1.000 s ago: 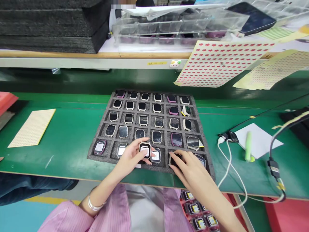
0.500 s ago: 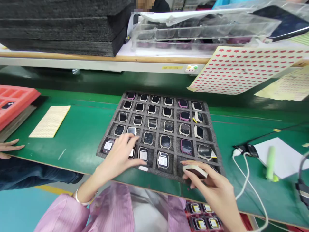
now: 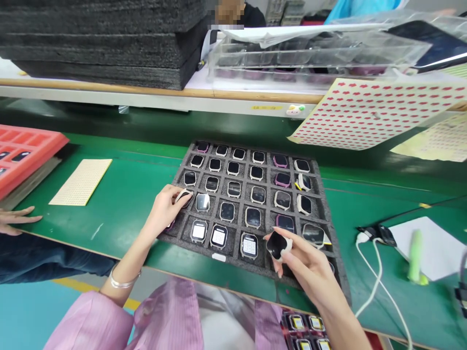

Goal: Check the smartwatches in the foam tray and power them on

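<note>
A dark grey foam tray (image 3: 326,210) lies on the bench, its compartments holding smartwatch cases in cream, silver and purple. My right hand (image 3: 306,260) holds a cream smartwatch case (image 3: 276,244) over the front row, its dark screen tilted up. At the tray's left side, my left hand (image 3: 163,210) pinches another pale smartwatch case (image 3: 186,197) at its compartment in the second row from the front. Several front-row watches, such as a lit one (image 3: 249,245), show white screens. My left hand partly hides a purple watch in the front left corner.
A red foam tray (image 3: 32,146) and a cream sticker sheet (image 3: 80,182) lie left, near another person's hand (image 3: 18,219). White cables (image 3: 379,272), paper and a green marker (image 3: 415,255) are at right. Black foam stacks (image 3: 102,43) and clear plastic trays (image 3: 314,53) fill the shelf.
My left hand has moved left from the second column to the leftmost watch and closed on it. My right hand has turned its watch so the screen shows more.
</note>
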Tool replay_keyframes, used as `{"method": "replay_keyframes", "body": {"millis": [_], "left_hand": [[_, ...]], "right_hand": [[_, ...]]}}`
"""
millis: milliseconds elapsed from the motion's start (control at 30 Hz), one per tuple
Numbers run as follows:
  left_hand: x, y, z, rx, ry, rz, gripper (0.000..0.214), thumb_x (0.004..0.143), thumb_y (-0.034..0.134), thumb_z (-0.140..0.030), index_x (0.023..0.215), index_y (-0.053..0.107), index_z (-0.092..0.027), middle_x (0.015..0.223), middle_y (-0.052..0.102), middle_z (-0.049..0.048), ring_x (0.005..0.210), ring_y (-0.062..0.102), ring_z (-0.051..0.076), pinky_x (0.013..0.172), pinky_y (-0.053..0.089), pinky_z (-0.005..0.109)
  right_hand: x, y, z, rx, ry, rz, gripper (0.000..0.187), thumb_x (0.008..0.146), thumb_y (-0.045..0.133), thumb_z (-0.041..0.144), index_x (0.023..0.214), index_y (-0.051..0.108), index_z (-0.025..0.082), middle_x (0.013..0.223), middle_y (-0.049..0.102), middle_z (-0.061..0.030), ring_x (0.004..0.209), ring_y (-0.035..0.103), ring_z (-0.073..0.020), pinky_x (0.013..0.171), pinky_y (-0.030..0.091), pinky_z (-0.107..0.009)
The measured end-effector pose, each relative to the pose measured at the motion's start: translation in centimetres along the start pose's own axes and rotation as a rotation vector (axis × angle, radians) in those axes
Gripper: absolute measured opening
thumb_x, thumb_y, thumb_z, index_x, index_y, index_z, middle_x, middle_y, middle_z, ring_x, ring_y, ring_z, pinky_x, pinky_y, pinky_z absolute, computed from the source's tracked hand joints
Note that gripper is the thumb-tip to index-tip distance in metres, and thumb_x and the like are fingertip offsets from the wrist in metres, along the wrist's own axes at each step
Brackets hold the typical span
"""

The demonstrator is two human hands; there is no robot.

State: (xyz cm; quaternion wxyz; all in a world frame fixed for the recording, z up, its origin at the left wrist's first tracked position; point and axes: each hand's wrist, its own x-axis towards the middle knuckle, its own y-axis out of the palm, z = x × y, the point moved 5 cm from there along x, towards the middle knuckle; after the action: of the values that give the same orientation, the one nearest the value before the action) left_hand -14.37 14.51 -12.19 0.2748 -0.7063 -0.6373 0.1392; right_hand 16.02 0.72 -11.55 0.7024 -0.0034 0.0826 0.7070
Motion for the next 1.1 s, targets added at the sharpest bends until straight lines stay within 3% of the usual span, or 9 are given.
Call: {"method": "replay_keyframes", "body": {"millis": [100, 167, 300, 467, 567, 800, 1100], "left_hand": [[-1.1, 0.4, -1.7, -0.539, -0.115, -0.004, 0.027, 0.08, 0.065, -0.041, 0.09, 0.063, -0.015, 0.091, 0.062, 0.0068, 0.089, 0.062, 0.021, 0.078, 0.051, 0.032], [-2.0, 1.6, -3.5, -0.827, -0.212, 0.084, 0.028, 0.082, 0.064, -0.04, 0.094, 0.061, -0.014, 0.081, 0.062, 0.0047, 0.077, 0.063, 0.018, 0.071, 0.053, 0.03], [-3.4, 4.2, -6.2, -1.05, -0.307, 0.24, 0.04, 0.083, 0.063, -0.038, 0.115, 0.055, -0.015, 0.072, 0.056, 0.0, 0.053, 0.053, 0.01, 0.042, 0.043, 0.018], [-4.3, 5.7, -7.2, -0.833, -0.214, 0.311, 0.04, 0.085, 0.059, -0.028, 0.123, 0.05, -0.016, 0.058, 0.043, -0.0076, 0.04, 0.039, 0.004, 0.04, 0.034, 0.016], [-5.1, 6.1, -7.5, -0.693, -0.18, 0.372, 0.039, 0.086, 0.056, -0.025, 0.124, 0.048, -0.02, 0.06, 0.038, -0.0088, 0.038, 0.036, 0.003, 0.039, 0.03, 0.016], [-6.0, 6.6, -7.9, -0.435, -0.043, 0.245, 0.052, 0.083, 0.059, -0.022, 0.132, 0.043, -0.023, 0.079, 0.052, -0.0012, 0.07, 0.052, 0.014, 0.066, 0.045, 0.025], [-6.3, 7.3, -7.8, -0.407, -0.015, 0.211, 0.051, 0.083, 0.057, -0.021, 0.132, 0.044, -0.021, 0.1, 0.06, 0.0066, 0.085, 0.058, 0.02, 0.077, 0.048, 0.03]], "right_hand": [[0.4, 0.7, 0.6, 0.078, 0.008, 0.003, 0.044, 0.086, 0.067, 0.037, 0.127, 0.056, 0.025, 0.104, 0.067, -0.0096, 0.056, 0.057, -0.0149, 0.052, 0.051, -0.031], [0.9, 1.2, 1.1, 0.138, 0.022, 0.003, 0.046, 0.086, 0.065, 0.038, 0.129, 0.054, 0.024, 0.102, 0.067, -0.0106, 0.054, 0.056, -0.0151, 0.047, 0.049, -0.029], [1.8, 1.9, 1.3, 0.233, 0.059, 0.024, 0.042, 0.087, 0.064, 0.035, 0.127, 0.055, 0.023, 0.1, 0.067, -0.0118, 0.054, 0.056, -0.0145, 0.043, 0.046, -0.025], [2.1, 2.3, 0.7, 0.286, 0.088, 0.119, 0.04, 0.088, 0.063, 0.029, 0.127, 0.055, 0.022, 0.104, 0.066, -0.012, 0.06, 0.059, -0.0147, 0.047, 0.048, -0.024], [1.9, 2.3, 0.7, 0.301, 0.076, 0.131, 0.041, 0.088, 0.063, 0.027, 0.127, 0.055, 0.021, 0.106, 0.066, -0.0127, 0.061, 0.06, -0.0145, 0.048, 0.048, -0.024], [1.8, 2.4, 0.7, 0.323, 0.05, 0.175, 0.039, 0.089, 0.063, 0.026, 0.127, 0.057, 0.022, 0.105, 0.066, -0.0133, 0.061, 0.062, -0.0138, 0.049, 0.049, -0.022], [1.8, 2.2, 0.3, 0.287, 0.034, 0.184, 0.038, 0.087, 0.065, 0.024, 0.124, 0.059, 0.023, 0.102, 0.066, -0.0113, 0.06, 0.065, -0.016, 0.045, 0.052, -0.023]]}}
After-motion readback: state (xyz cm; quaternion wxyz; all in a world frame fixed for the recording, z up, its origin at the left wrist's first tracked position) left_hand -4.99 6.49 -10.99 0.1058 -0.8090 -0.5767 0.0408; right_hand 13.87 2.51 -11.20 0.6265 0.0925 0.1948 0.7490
